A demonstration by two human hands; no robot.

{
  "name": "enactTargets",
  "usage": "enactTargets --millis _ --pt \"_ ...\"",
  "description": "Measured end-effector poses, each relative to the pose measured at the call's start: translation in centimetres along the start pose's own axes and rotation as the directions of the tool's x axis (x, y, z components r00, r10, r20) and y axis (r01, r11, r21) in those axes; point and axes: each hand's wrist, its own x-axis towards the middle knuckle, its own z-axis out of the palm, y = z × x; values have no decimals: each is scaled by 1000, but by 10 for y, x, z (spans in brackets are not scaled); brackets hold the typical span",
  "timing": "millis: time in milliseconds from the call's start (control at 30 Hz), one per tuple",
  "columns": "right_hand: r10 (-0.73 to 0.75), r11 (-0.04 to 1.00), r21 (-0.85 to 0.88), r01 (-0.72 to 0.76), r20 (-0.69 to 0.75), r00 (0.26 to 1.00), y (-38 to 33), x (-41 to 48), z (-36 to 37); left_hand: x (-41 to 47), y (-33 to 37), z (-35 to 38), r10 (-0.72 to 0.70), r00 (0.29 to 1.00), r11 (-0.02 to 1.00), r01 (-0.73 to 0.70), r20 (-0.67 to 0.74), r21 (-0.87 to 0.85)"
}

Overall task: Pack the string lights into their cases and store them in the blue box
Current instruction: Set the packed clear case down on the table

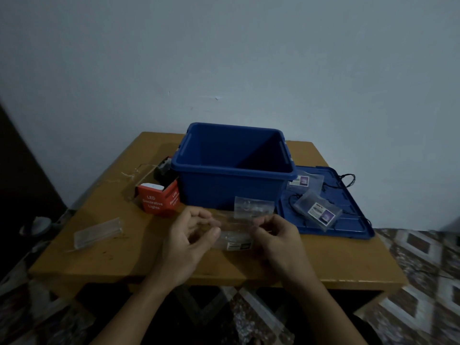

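Two hands hold a clear case [234,236] just in front of the blue box [224,190].

Left of the box lie a flat clear sleeve [98,232], loose string lights [139,171] and, at its corner, a red carton [158,200]. The left hand [191,235] and right hand [276,237] pinch the case's two ends with curled fingers. Its long axis runs side to side, and the box's open mouth is directly beyond, equally near both hands, with nothing between. Right of the box, the lid [353,220] carries two labelled cases [319,211].
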Motion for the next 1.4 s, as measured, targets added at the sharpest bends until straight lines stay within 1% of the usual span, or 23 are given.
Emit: enactTargets --millis 67,167,333,433,567,667,733,833,1033,1167,1300,1400 --pt "-7 999 -31 7 18 1000 -1 4 -1 2 4 -1 -68 997 996 70 21 -58" --pt "-46 998 -33 47 47 998 3 7 1 3 7 -1 -121 992 989 123 23 -78" --pt "-136 971 202 125 42 990 18 9 5 3 8 -4 -155 988 985 157 25 -75" --pt "-166 958 247 147 57 984 21 8 2 4 10 -5 -174 984 978 177 39 -109" --pt "-129 938 333 93 89 988 25 6 -1 5 12 -5 -200 979 966 202 29 -158" --pt "-107 911 409 52 114 988 23 6 0 5 10 -3 -182 983 976 183 19 -121" --pt "-118 918 390 68 105 987 21 5 0 6 9 0 -182 983 978 181 4 -107" --pt "-136 947 303 104 84 987 22 4 0 7 8 1 -183 983 979 181 -8 -90" --pt "-135 972 200 125 36 990 19 4 5 11 6 4 -214 976 975 211 -39 -76" --pt "-146 975 168 144 -3 989 19 3 9 13 8 6 -241 969 969 237 -62 -70" --pt "-176 976 127 179 -40 984 19 3 11 13 10 10 -236 968 971 232 -90 -47" --pt "-157 978 133 161 -45 987 18 3 12 12 10 11 -231 967 973 228 -105 -36"
